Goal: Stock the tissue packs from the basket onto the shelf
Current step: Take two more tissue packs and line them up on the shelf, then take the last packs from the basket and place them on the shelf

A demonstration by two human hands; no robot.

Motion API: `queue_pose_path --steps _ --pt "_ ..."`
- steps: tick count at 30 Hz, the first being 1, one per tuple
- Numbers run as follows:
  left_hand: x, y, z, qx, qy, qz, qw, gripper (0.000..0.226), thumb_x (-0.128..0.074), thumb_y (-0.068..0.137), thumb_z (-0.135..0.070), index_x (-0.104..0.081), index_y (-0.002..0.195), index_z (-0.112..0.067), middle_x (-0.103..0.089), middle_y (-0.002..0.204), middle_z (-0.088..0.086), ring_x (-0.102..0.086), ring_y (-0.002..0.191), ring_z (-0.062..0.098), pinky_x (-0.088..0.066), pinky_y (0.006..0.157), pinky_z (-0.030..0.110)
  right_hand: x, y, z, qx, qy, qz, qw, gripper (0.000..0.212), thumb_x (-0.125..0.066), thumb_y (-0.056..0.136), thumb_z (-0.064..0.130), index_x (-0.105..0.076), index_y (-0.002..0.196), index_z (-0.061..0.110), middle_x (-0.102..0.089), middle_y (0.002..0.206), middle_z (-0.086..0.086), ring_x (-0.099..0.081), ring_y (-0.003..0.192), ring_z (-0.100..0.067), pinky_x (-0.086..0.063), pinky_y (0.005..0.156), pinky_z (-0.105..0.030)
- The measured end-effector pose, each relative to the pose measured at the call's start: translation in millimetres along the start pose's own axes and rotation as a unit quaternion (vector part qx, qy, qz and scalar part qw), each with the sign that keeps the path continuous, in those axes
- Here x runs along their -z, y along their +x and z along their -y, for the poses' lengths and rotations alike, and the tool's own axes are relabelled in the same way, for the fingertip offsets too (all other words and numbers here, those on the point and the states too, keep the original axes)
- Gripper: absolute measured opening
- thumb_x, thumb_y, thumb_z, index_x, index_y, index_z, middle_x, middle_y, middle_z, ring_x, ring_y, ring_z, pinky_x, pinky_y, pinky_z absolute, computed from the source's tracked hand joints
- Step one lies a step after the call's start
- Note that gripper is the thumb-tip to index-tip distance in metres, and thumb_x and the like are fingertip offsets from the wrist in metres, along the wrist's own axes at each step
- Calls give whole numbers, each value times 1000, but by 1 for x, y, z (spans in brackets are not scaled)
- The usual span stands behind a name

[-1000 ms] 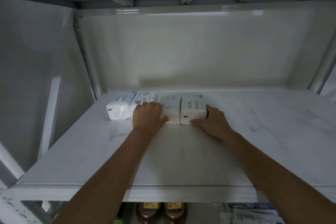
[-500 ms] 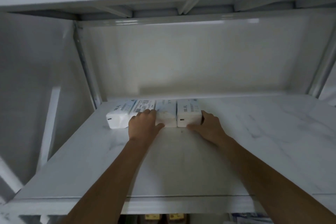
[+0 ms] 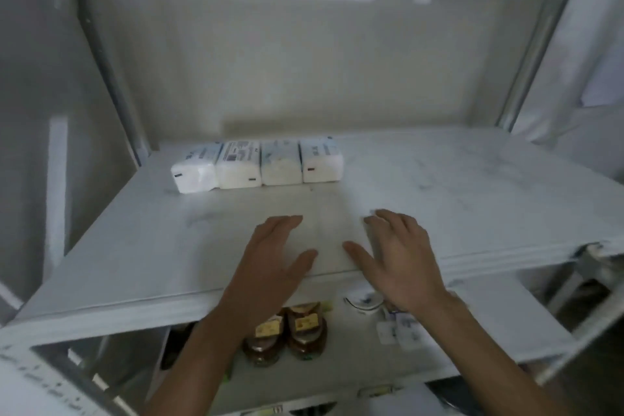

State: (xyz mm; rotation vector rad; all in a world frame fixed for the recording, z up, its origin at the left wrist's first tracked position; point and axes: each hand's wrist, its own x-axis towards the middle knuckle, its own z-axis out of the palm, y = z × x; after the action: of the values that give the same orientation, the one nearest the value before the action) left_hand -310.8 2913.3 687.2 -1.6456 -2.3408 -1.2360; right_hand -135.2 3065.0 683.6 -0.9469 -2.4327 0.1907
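Four tissue packs (image 3: 256,168) lie in a row on the shelf (image 3: 439,186), toward its back left, near the left upright (image 3: 114,78). They sit side by side with their short ends facing forward. The three on the right touch one another and line up squarely; the leftmost one is turned slightly, its front end angled out to the left, and it touches its neighbour. Each pack is white with pale blue print on top, and small dark marks show on the front ends of three of them.

Both hands are over the front part of the shelf, well apart from the packs and holding nothing. The left hand (image 3: 270,263) has its fingers straight and close together, pointing toward the back, with the thumb spread to the right. The right hand (image 3: 401,263) is spread, its fingers loosely bent and slightly blurred, with the thumb pointing left toward the other hand. A bare strip of shelf shows between the two thumbs. Whether the palms touch the shelf cannot be told.

Below the shelf's front edge, a lower shelf (image 3: 337,368) carries two brown jars (image 3: 287,331) with yellow labels, standing side by side between the forearms. To their right is a small white dish (image 3: 364,302), and just beyond it some small white packets (image 3: 398,331), partly hidden by the right forearm.
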Motion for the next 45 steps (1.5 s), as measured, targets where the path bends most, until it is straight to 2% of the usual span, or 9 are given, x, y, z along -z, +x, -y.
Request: queue_pose_path --steps 3,8,11,14,18,22,26,33,45 --pt "-22 -48 -18 -78 -55 0 995 44 -59 95 -36 -64 134 -17 -64 127 -4 -56 120 11 -42 103 20 -13 -62 -2 38 16 -72 997 64 -52 97 63 -60 141 18 -48 155 -9 -45 143 -32 -32 117 -55" --pt "-76 -126 -14 -131 11 104 986 45 -58 91 -37 -65 131 -17 -65 127 -5 -50 120 8 -31 107 15 -43 -152 -24 14 0 -21 1000 67 -51 99 60 -50 151 18 -34 165 -11 -31 153 -34 -24 122 -59" --pt "-112 -158 14 -89 52 190 976 55 -56 93 -47 -62 138 -15 -65 135 4 -48 126 15 -23 112 14 -69 -193 -52 -29 -27 51 998 64 -48 98 63 -60 140 16 -51 151 -11 -48 139 -34 -35 115 -57" --pt "-152 -191 39 -27 95 251 963 64 -53 91 -55 -59 141 -17 -63 140 5 -57 131 25 -44 110 38 -100 -233 -88 -83 -76 179 977 70 -38 97 74 -67 129 19 -63 138 -8 -60 125 -33 -43 110 -54" --pt "-210 -232 54 42 125 343 930 79 -40 93 -68 -52 148 -14 -54 152 8 -53 138 29 -45 112 42 -146 -291 -136 -143 -91 345 923 89 -16 95 80 -70 128 17 -69 132 -12 -66 119 -37 -47 106 -60" --pt "-265 -275 56 138 133 428 883 95 -22 77 -71 -43 152 -17 -46 157 7 -43 144 27 -33 118 40 -179 -335 -169 -183 -72 456 868 115 -3 75 94 -36 158 21 -39 163 -12 -37 149 -35 -21 122 -62" --pt "-313 -308 69 209 143 470 845 80 -43 89 -62 -38 155 -18 -44 158 8 -41 144 29 -31 119 42 -199 -358 -198 -209 -54 512 831 136 13 54 94 -26 162 22 -26 170 -12 -24 155 -35 -14 125 -60" --pt "-384 -336 116 237 152 483 829 67 -55 92 -57 -50 145 -17 -55 142 10 -51 131 33 -42 108 44 -271 -398 -231 -197 -22 523 829 90 -29 93 81 -31 159 20 -29 168 -16 -30 152 -37 -24 123 -57" --pt "-540 -436 264 275 146 542 781 78 -60 89 -57 -43 152 -14 -47 153 12 -44 140 32 -39 113 46 -486 -517 -315 -273 55 581 765 88 -37 98 74 -23 165 19 -18 173 -12 -20 158 -36 -25 126 -53"
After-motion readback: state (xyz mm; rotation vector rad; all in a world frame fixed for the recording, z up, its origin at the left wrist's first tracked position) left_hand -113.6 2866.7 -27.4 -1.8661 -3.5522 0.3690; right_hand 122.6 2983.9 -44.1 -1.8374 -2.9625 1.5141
